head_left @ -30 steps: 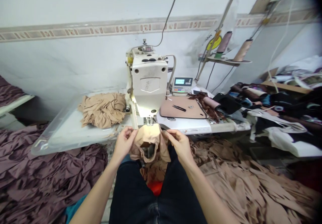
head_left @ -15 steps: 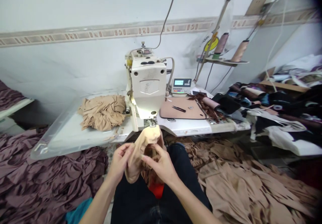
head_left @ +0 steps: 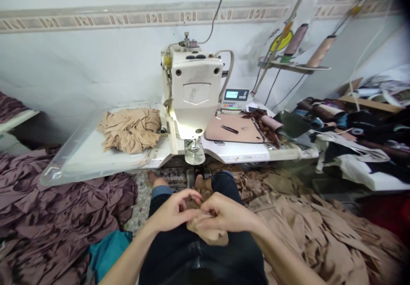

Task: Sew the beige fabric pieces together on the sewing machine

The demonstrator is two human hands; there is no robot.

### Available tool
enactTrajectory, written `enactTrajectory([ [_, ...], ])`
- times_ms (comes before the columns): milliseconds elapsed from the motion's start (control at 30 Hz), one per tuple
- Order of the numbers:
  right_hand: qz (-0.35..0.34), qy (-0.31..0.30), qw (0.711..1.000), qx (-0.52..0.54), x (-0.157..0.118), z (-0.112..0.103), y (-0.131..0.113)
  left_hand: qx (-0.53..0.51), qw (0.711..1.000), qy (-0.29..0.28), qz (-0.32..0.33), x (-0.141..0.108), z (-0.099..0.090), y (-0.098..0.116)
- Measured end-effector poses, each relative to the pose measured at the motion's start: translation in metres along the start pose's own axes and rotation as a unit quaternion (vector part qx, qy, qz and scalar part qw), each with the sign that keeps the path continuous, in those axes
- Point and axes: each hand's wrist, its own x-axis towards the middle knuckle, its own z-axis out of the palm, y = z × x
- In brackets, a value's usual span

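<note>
A crumpled beige cloth piece is bunched over my lap, away from the sewing machine. My right hand is closed on it, thumb pressed along the fabric. Close against it, my left hand curls its fingers and thumb around the cloth's other side; its fingertips are partly hidden. In front of both hands, the machine's narrow metal sewing bed is bare under the lit needle area.
A beige fabric pile lies on the table left of the machine. Black thread snips rest on a pink mat beside a control panel. Thread cones stand at right. Purple and tan fabric heaps flank my legs.
The beige cloth has come off the sewing bed and down to my lap, gathered smaller. Both hands have moved down toward me and closer together. The view has tilted down slightly.
</note>
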Motion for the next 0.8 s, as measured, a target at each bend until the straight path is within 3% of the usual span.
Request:
enactTrajectory([
  [67,-0.007,-0.026,1.0,-0.003,-0.001,-0.003,0.004,-0.016,0.996,-0.082,-0.026,0.005,0.009,-0.003],
  [133,-0.011,-0.013,1.0,0.006,-0.003,-0.005,0.009,-0.04,0.992,-0.112,-0.05,0.005,0.012,-0.009],
  [200,-0.001,0.032,0.999,0.031,-0.007,-0.008,0.015,-0.05,0.992,-0.09,-0.07,0.003,0.009,-0.015],
  [300,0.035,0.104,0.989,0.096,-0.011,-0.009,0.025,-0.033,0.996,-0.011,-0.076,-0.001,-0.002,-0.02],
  [400,0.055,0.174,0.97,0.163,-0.008,-0.006,0.034,-0.037,0.996,0.055,-0.061,-0.003,-0.011,-0.016],
  [533,0.051,0.239,0.946,0.212,0.002,-0.001,0.033,-0.044,0.995,0.089,-0.018,0.001,-0.019,-0.007],
  [700,-0.007,0.316,0.941,0.116,0.002,0.0,0.012,0.156,0.973,0.14,0.098,0.007,-0.028,0.0],
  [800,-0.056,0.373,0.926,0.028,-0.001,-0.001,-0.003,0.218,0.954,0.144,0.147,0.009,-0.03,0.005],
])
